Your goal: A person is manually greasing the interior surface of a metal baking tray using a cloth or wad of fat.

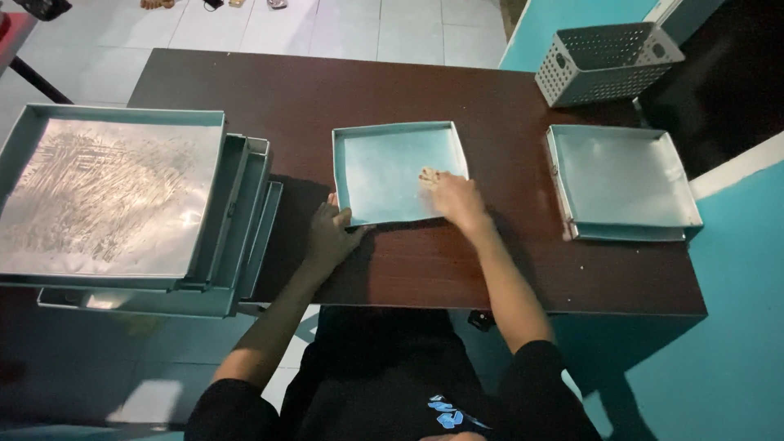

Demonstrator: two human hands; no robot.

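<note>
A square metal baking tray (384,139) lies in the middle of the dark brown table (408,261). My left hand (331,233) grips the tray's near left corner. My right hand (452,198) reaches over the near right rim into the tray, its fingers closed on a small pale wad (427,173) pressed against the tray's bottom. What the wad is made of cannot be told.
A stack of several larger metal trays (114,196) sits at the left, hanging over the table's edge. Two stacked square trays (625,175) rest at the right. A grey perforated basket (604,61) stands at the far right corner. Tiled floor lies beyond the table.
</note>
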